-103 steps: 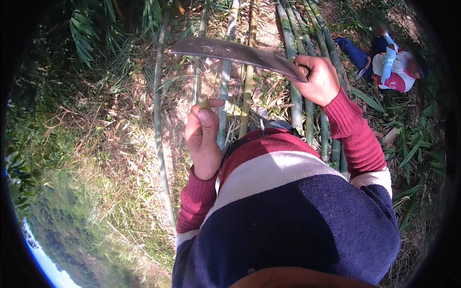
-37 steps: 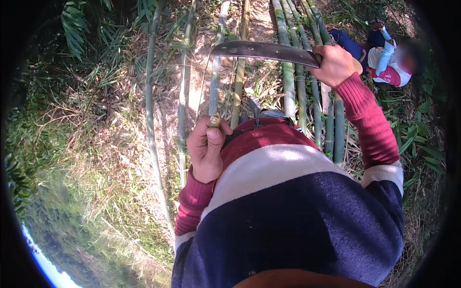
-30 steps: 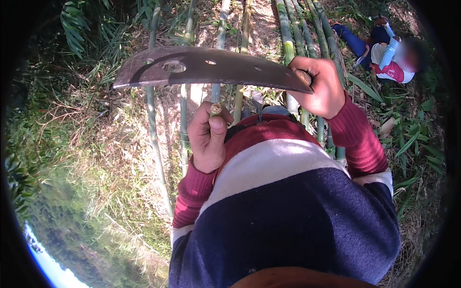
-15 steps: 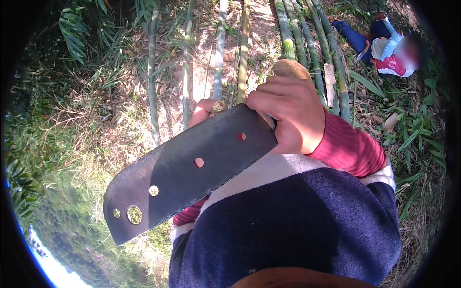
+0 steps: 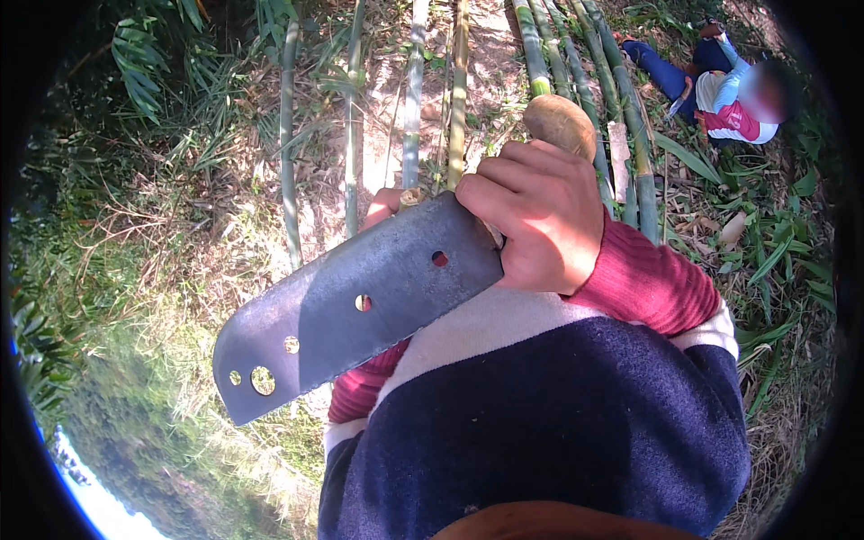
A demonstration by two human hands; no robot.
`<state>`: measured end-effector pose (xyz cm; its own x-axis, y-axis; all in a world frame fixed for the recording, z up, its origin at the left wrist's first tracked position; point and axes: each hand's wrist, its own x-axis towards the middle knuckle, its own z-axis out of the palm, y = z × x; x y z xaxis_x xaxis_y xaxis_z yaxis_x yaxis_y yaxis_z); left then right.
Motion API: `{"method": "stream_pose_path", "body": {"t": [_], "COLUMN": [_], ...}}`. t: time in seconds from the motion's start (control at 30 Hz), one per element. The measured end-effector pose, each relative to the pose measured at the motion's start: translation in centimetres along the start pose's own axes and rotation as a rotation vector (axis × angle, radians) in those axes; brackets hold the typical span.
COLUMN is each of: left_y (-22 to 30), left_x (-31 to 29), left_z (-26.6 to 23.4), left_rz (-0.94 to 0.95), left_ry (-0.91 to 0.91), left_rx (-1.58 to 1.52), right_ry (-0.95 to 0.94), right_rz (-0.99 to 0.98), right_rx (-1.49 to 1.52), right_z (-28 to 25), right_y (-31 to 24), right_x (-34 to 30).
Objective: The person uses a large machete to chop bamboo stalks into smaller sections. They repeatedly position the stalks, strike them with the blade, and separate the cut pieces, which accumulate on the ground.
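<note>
My right hand (image 5: 549,211) is closed round the wooden handle (image 5: 560,124) of a broad cleaver, its rounded butt sticking out past my fingers. The dark cleaver blade (image 5: 346,301) slants down to the left in front of my body, with several round holes through it. Behind the blade, my left hand (image 5: 382,206) shows only in part, its fingers bent beside the pale cut end of a bamboo piece (image 5: 411,196). The rest of that piece and most of the left hand are hidden by the blade.
Long bamboo poles (image 5: 459,90) lie on the ground ahead, with more green poles (image 5: 633,135) bunched at the right. Another person (image 5: 724,99) sits at the far right. Leafy plants (image 5: 139,67) and dry grass border the left side.
The cleaver has tilted slightly and its tip has moved up and right. More of the handle's butt now shows above my right hand. My left hand remains behind the blade.
</note>
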<state>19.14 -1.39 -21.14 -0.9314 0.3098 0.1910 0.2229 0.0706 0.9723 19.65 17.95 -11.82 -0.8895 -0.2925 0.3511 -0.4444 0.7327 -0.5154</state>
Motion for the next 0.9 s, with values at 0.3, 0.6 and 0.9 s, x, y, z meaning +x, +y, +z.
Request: {"method": "stream_pose_path", "body": {"t": [0.3, 0.6, 0.9], "left_y": [0.6, 2.2, -0.7], "left_x": [-0.2, 0.5, -0.2], "left_z": [-0.3, -2.9, -2.3], "left_rz": [-0.006, -0.04, -0.045], "left_ry": [-0.006, 0.07, 0.228], "left_rx": [0.013, -0.139, -0.177], "right_ry": [-0.062, -0.122, 0.078], "right_rz": [-0.074, 0.732, 0.184], "right_rx": [0.102, -0.12, 0.326], "right_z": [1.9, -1.7, 0.3], "right_y": [3.1, 14.6, 3.8], "right_x": [0.6, -0.7, -0.4]}}
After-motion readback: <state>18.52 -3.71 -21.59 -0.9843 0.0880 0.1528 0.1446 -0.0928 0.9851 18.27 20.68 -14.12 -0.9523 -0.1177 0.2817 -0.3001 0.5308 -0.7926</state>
